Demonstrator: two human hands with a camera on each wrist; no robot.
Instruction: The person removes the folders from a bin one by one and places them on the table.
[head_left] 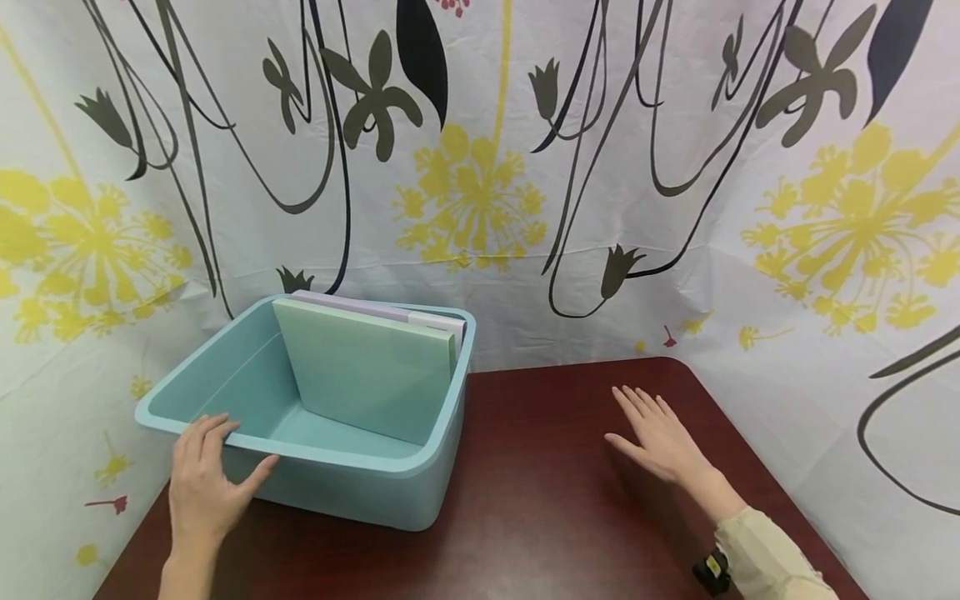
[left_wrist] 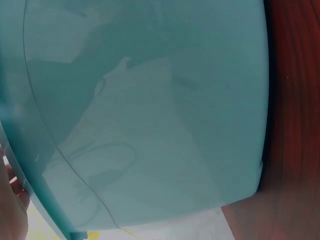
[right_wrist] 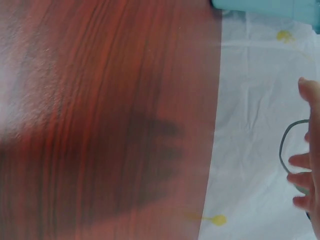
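A light-blue plastic bin [head_left: 345, 492] stands on the left of the dark red table. Inside, a pale green box-like slab [head_left: 367, 367] leans upright, with a lilac and white one [head_left: 375, 310] behind it. My left hand [head_left: 202, 483] is at the bin's near left rim, fingers loosely bent over it and thumb spread apart along the outer side. The left wrist view shows the bin's smooth outer wall [left_wrist: 165, 115], with fingers [left_wrist: 22, 197] right at the rim. My right hand [head_left: 656, 442] is held over the table's right side, fingers extended, holding nothing.
The dark red wooden table [head_left: 547, 500] extends right of the bin. A white cloth [head_left: 480, 192] with yellow and dark plant prints hangs behind and along both sides. A black band with a small device [head_left: 712, 571] is on the right wrist, by a beige sleeve [head_left: 768, 554].
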